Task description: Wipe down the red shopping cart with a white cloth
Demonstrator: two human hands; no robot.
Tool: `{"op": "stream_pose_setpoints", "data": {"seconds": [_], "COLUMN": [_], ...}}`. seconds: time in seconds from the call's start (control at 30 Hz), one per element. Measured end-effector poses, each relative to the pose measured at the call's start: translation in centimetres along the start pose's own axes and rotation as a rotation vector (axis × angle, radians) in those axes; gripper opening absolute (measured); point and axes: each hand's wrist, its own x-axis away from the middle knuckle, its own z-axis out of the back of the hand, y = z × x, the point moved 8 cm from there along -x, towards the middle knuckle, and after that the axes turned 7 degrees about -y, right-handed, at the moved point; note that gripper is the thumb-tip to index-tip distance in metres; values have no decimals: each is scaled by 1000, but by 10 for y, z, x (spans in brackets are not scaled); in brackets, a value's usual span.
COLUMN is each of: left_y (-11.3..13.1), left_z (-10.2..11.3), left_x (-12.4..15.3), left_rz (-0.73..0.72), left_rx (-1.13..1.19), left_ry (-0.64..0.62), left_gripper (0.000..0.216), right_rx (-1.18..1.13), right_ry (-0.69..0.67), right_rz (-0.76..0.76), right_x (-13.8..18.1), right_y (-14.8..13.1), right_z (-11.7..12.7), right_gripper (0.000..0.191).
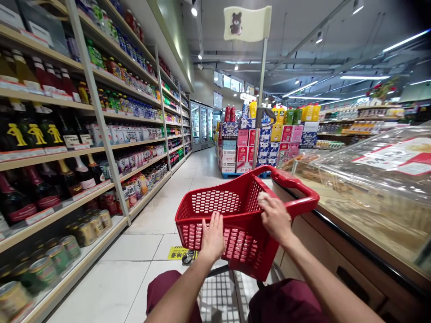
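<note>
Between tall drinks shelves [67, 148] and a glass-topped counter [370, 188], a red basket [218, 202] sat tilted by the counter's edge, the left hand [213, 237] flat, fingers spread, against its near rim, the right hand [274, 217] curled over its handle.

Supermarket aisle. Long shelves [134, 143] on the left hold wine bottles [40, 130], cans [84, 231] and packets, with price strips along every shelf edge. A red shopping basket [232, 215] sits in the foreground over a pale tiled floor [151, 215]. On the right is a glass-topped food counter [370, 179]. At the far end are stacked cartons [242, 148] topped with drink bottles, glass-door fridges [202, 123], and strip lights [363, 77] overhead.
</note>
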Motion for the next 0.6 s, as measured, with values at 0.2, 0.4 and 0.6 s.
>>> {"op": "stream_pose_setpoints", "data": {"seconds": [0.2, 0.4, 0.6], "left_y": [17, 16, 12], "left_z": [-2, -3, -4], "left_x": [-4, -4, -5], "left_rz": [-11, 26, 21], "left_rx": [-20, -24, -73], "left_ry": [14, 1, 28], "left_gripper": [70, 74, 73], "right_rx": [22, 143, -7], "right_ry": [-68, 129, -30], "right_rz": [168, -155, 161], "right_x": [3, 5, 8], "right_y": [-16, 95, 18], "right_z": [-5, 53, 15], "right_gripper": [45, 35, 47]}}
